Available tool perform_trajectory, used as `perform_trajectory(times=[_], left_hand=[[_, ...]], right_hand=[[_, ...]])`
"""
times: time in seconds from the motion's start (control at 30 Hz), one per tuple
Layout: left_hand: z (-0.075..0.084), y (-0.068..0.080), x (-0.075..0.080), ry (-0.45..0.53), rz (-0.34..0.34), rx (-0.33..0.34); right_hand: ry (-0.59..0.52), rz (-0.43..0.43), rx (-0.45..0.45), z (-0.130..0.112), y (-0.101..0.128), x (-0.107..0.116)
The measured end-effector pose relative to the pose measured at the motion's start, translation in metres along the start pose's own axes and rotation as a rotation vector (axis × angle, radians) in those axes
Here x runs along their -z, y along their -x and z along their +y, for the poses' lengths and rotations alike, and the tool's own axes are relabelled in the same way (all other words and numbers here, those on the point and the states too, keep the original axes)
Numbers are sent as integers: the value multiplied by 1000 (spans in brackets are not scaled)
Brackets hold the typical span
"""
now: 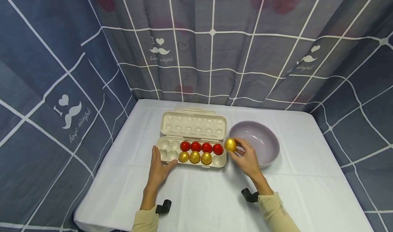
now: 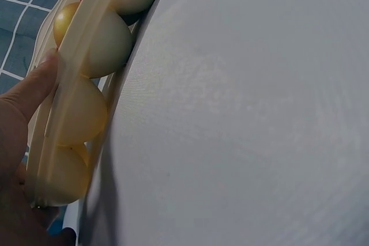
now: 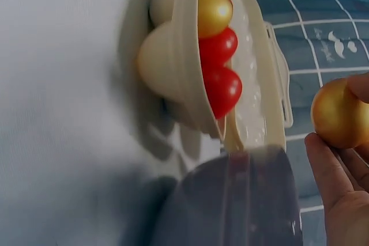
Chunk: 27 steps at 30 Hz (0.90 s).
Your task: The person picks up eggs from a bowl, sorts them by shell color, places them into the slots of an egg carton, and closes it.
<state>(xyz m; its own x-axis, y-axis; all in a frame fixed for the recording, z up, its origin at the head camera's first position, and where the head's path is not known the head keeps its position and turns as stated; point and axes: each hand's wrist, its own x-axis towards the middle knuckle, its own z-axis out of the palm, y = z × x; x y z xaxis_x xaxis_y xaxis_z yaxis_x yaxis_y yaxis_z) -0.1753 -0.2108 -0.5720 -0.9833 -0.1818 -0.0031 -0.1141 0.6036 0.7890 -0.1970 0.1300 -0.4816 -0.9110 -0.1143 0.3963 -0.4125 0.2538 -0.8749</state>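
A cream egg carton lies with its lid folded back. Several red eggs fill part of its back row, and three gold eggs sit in the front row. Cups at the left end and the front right cup hold no egg. My left hand grips the carton's left end, its thumb on the front rim. Between thumb and fingertips my right hand pinches another gold egg, raised near the carton's right end; the right wrist view shows this gold egg apart from the carton.
A pale purple bowl stands right of the carton, partly behind my right hand. White cloth covers the table. Grey checked curtains hang behind and at both sides. Each wrist carries a black camera mount.
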Motion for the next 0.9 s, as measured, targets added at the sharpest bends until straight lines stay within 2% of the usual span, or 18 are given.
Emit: perform_trajectory(times=[0.27, 0.37, 0.53, 0.63, 0.73, 0.9], left_hand=[[-1, 0, 0, -6, -4, -12], [-1, 0, 0, -7, -4, -11], [0, 0, 1, -7, -3, -10], [0, 0, 1, -2, -3, -10], [-1, 1, 1, 1, -1, -15], [-1, 1, 0, 5, 9, -22]], right_hand=[[-47, -38, -4, -6, 5, -13], [-67, -40, 5, 7, 8, -20], [38, -38, 27, 35, 15, -32], [102, -22, 37, 39, 20, -37], [107, -17, 25, 43, 23, -42], [134, -56, -3, 47, 27, -48]])
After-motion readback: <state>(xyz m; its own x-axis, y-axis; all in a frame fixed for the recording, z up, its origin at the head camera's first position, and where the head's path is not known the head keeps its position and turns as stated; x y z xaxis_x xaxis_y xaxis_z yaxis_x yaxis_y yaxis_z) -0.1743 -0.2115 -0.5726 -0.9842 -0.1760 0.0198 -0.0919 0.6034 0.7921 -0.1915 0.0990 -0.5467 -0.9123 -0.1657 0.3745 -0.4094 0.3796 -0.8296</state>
